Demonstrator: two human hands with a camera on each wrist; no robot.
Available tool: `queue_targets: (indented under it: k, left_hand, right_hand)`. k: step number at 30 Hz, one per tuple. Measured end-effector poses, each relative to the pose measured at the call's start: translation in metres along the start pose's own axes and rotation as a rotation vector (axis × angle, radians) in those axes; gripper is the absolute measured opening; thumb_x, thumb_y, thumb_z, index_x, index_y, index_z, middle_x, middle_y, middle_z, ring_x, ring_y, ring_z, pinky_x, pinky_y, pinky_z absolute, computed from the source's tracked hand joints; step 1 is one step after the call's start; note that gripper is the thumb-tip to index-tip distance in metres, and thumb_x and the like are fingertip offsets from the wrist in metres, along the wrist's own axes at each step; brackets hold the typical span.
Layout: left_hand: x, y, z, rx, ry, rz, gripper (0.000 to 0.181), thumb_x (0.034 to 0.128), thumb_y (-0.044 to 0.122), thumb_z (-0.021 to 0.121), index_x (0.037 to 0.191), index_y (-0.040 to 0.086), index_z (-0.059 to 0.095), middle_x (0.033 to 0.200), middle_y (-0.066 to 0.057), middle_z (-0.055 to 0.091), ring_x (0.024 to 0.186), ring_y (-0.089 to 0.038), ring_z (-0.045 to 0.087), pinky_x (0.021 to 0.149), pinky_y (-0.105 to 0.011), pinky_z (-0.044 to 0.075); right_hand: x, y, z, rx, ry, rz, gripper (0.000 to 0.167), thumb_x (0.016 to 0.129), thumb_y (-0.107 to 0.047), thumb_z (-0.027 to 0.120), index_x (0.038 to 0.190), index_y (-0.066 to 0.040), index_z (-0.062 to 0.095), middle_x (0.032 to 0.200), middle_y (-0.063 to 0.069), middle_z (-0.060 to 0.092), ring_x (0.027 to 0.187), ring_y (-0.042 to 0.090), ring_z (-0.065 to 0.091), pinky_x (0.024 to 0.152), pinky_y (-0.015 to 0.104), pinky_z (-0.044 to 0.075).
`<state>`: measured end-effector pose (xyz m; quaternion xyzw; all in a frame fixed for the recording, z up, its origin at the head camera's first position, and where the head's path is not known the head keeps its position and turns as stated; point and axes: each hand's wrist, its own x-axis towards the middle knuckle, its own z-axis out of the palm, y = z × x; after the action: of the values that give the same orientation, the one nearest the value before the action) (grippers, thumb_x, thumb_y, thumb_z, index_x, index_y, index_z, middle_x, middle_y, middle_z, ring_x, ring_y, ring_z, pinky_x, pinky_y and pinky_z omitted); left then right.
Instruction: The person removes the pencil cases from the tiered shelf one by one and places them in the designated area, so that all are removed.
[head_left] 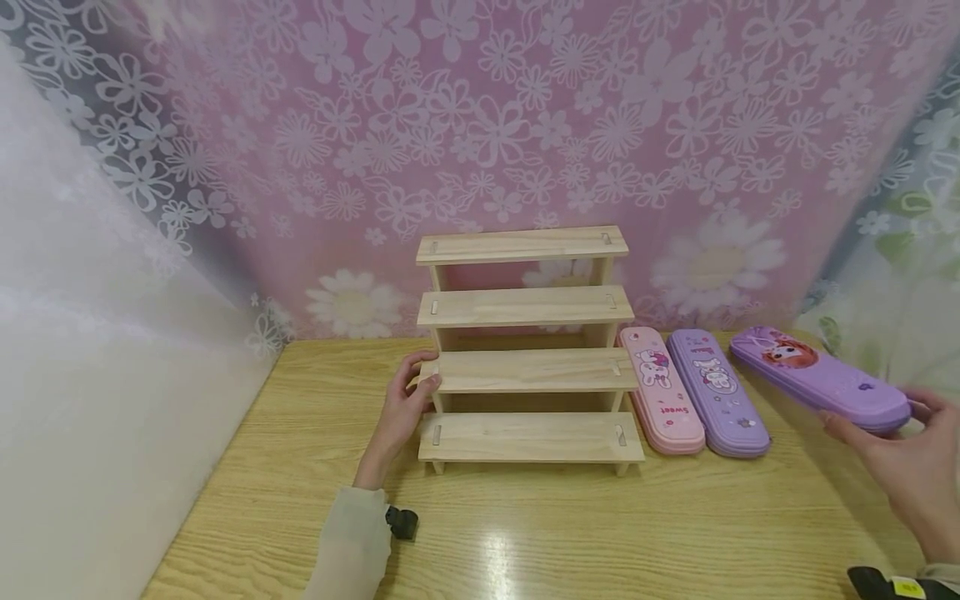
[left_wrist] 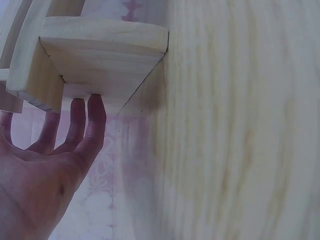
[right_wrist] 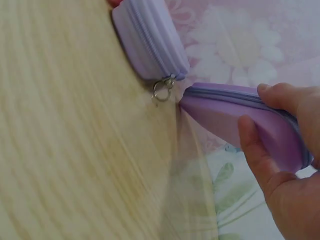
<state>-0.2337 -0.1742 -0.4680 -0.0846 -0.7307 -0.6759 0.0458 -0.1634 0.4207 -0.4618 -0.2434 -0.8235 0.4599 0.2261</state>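
Note:
A four-tier stepped wooden shelf [head_left: 528, 371] stands on the table. My left hand [head_left: 403, 408] grips its left edge at the second tier from the bottom, thumb on the board; in the left wrist view, bent fingers [left_wrist: 95, 120] reach against the shelf's side. At the far right, my right hand [head_left: 915, 467] holds the near end of a purple zippered pencil case [head_left: 832, 387] with a cartoon girl's face on its lid. The right wrist view shows thumb and fingers pinching this case [right_wrist: 220, 112], which is tilted with its near end raised.
Beside the shelf's right side lie a pink pencil case [head_left: 663, 396] and a lavender pencil case [head_left: 716, 392], side by side. A metal ring [right_wrist: 161, 91] hangs at a case's zipper. Pink flowered cloth [head_left: 495, 125] hangs behind the wooden table [head_left: 525, 533].

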Motion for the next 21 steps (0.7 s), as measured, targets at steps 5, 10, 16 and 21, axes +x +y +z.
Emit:
queue_targets:
  k: [5,10,16,21]
  left_hand:
    - [-0.001,0.001,0.001,-0.005,-0.003,0.001,0.037,0.1038,0.015,0.057,0.141,0.015,0.053,0.133,-0.016,0.053,0.095,-0.018,0.061,0.074,-0.039,0.059]
    - [0.0,0.0,0.0,0.001,0.007,0.0,0.037,0.1039,0.015,0.057,0.14,0.016,0.053,0.132,-0.015,0.053,0.095,-0.019,0.061,0.074,-0.04,0.059]
    - [0.0,0.0,0.0,0.001,0.011,-0.002,0.036,0.1043,0.015,0.057,0.14,0.017,0.054,0.132,-0.014,0.053,0.095,-0.019,0.061,0.073,-0.039,0.058]
    - [0.0,0.001,0.002,0.002,0.002,-0.009,0.036,0.1048,0.015,0.057,0.141,0.017,0.053,0.132,-0.013,0.053,0.095,-0.02,0.06,0.075,-0.04,0.058]
  right_hand:
    - [0.001,0.013,-0.006,-0.065,-0.14,-0.089,0.081,0.091,-0.023,0.077,0.15,-0.037,0.024,0.124,-0.018,0.029,0.087,-0.015,0.035,0.062,0.002,0.042]
    - [0.003,0.023,-0.01,-0.02,-0.298,-0.208,0.072,0.097,-0.016,0.07,0.146,-0.044,0.026,0.118,-0.029,0.026,0.084,-0.025,0.041,0.063,0.005,0.047]
    - [0.008,0.028,-0.007,-0.149,-0.368,-0.207,0.071,0.093,-0.028,0.077,0.146,-0.036,0.03,0.128,0.027,0.042,0.081,-0.026,0.037,0.058,0.011,0.047]
    - [0.013,0.03,-0.006,-0.263,-0.419,-0.196,0.085,0.091,-0.033,0.078,0.146,0.008,0.028,0.131,0.046,0.04,0.076,-0.02,0.044,0.055,0.012,0.045]
